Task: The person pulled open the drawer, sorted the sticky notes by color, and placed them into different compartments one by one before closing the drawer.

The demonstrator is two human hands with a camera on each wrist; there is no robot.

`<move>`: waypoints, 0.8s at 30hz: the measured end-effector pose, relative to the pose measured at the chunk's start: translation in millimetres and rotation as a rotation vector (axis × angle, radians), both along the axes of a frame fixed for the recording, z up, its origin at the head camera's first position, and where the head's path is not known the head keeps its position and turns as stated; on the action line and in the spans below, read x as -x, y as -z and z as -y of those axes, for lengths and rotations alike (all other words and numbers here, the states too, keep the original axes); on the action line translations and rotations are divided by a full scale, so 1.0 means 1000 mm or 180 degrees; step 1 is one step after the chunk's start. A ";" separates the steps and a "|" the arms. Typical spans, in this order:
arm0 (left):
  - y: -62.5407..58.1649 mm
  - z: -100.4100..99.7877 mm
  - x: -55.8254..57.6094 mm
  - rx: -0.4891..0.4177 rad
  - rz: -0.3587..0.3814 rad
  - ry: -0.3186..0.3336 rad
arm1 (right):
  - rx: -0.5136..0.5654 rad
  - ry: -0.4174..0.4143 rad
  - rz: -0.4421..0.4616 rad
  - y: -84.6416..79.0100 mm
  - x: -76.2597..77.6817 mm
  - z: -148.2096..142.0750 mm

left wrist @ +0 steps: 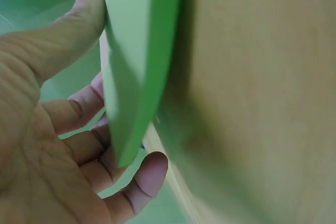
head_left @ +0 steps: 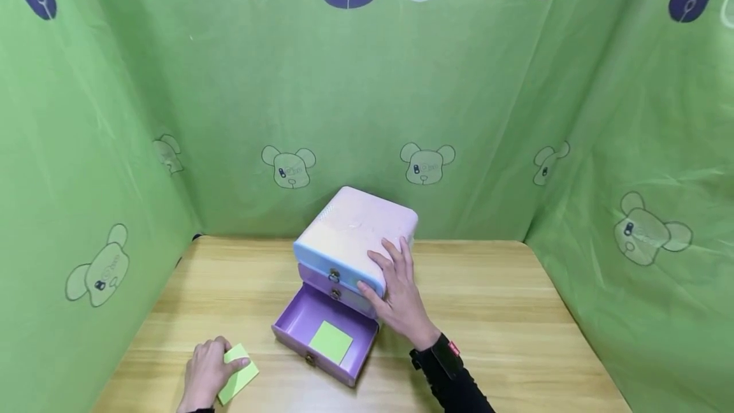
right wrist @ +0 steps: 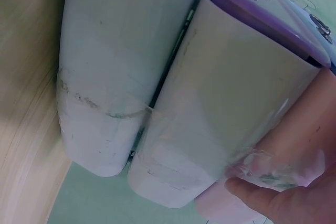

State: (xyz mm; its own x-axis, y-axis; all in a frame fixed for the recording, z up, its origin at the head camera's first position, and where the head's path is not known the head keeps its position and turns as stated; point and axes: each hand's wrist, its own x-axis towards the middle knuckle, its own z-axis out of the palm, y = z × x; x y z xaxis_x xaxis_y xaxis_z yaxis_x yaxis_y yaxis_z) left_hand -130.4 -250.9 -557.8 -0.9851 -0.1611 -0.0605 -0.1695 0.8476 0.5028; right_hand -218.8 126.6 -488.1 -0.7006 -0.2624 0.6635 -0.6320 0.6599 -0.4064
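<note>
In the head view my left hand (head_left: 208, 371) pinches a light-green sticky note pad (head_left: 239, 382) at the lower left. The left wrist view shows the thumb along one face of the pad (left wrist: 134, 61) and fingers behind it. My right hand (head_left: 399, 292) rests with spread fingers on the top right edge of a small stacked drawer box (head_left: 355, 225), pastel pink and blue above, purple below. The bottom purple drawer (head_left: 292, 317) is pulled out, with a second green sticky note pad (head_left: 331, 341) lying in it. The drawers above it are closed.
The box stands on a wooden table (head_left: 487, 324), angled, near the back. Green patterned cloth (head_left: 367, 81) encloses the back and both sides. Metal pulls (head_left: 335, 294) sit on the drawer fronts. Clear tape (right wrist: 163, 169) crosses the box's side.
</note>
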 end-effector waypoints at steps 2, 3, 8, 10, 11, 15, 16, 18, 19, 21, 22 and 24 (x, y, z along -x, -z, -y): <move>0.001 0.001 0.000 -0.0098 0.0012 -0.0019 | -0.0001 0.0006 -0.0002 0.000 0.001 0.000; 0.002 0.002 -0.001 -0.0166 0.0015 -0.0033 | -0.0002 0.0008 -0.0006 0.001 0.001 0.000; 0.005 0.005 -0.002 -0.0386 -0.0017 -0.0108 | -0.0001 0.0009 -0.0016 0.002 0.001 0.001; 0.006 0.007 -0.002 -0.0398 -0.0034 -0.0132 | 0.0000 0.0007 -0.0009 0.001 0.001 0.001; 0.006 0.008 -0.003 -0.0401 -0.0044 -0.0138 | 0.0002 0.0004 -0.0002 0.001 0.001 0.001; 0.003 0.009 -0.005 -0.0441 -0.0085 -0.0194 | 0.0001 -0.0007 0.0006 0.001 0.001 0.001; 0.002 0.009 -0.006 -0.0445 -0.0113 -0.0204 | 0.0003 -0.0012 -0.0001 0.001 0.001 0.001; -0.001 0.009 -0.008 -0.0465 -0.0185 -0.0234 | 0.0001 -0.0012 -0.0027 0.002 0.002 0.001; -0.003 0.008 -0.009 -0.0474 -0.0227 -0.0254 | -0.0002 -0.0012 -0.0027 0.002 0.002 0.001; -0.007 0.007 -0.011 -0.0479 -0.0291 -0.0287 | 0.0002 -0.0013 -0.0060 0.003 0.002 0.001; -0.010 0.007 -0.012 -0.0481 -0.0318 -0.0302 | 0.0004 -0.0015 -0.0065 0.003 0.002 0.001; -0.014 0.006 -0.014 -0.0472 -0.0366 -0.0330 | 0.0009 -0.0021 -0.0064 0.003 0.002 0.001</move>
